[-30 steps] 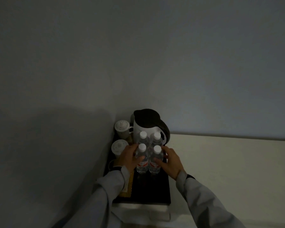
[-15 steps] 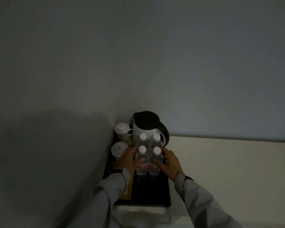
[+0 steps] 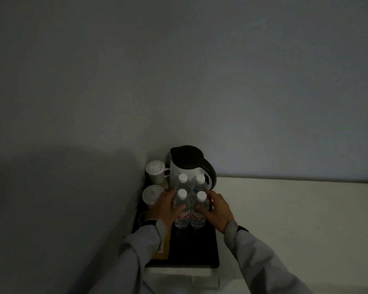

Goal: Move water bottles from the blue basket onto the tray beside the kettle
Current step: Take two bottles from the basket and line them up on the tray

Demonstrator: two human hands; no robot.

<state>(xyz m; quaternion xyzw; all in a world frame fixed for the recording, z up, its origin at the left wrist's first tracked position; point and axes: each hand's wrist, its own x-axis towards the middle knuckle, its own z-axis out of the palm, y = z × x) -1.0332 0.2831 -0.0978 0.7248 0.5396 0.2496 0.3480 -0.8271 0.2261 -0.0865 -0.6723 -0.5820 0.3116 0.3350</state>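
A: Dim grey walls met in a corner, and a pale counter [image 3: 285,219] ran along under them. What was closest?

B: Two grey sleeves came up from the bottom. Past them was the bare front part of a black tray [image 3: 196,251].

A: And the hands?

B: The left hand [image 3: 165,209] curled around the left front bottle [image 3: 181,211]. The right hand [image 3: 218,211] curled around the right front bottle [image 3: 198,211]. The fingers were bent and pressed on the sides, one hand on each side of the pair. I could not tell how hard they squeezed.

A: Where were the bottles standing?

B: On the tray, upright, side by side. Two back bottles [image 3: 191,183] stood right behind them, so it made a little square of four. Behind those was the kettle [image 3: 189,166], white with a dark lid. Two lidded cups [image 3: 155,181] sat to the left by the wall. I saw no blue basket.

A: How would a bottle feel?

B: I think full and a bit heavy, with thin plastic that dents if you squeeze. It might be smooth and slippery too. The best place to hold looked like the middle, near the red label. Bump one and the others could fall.
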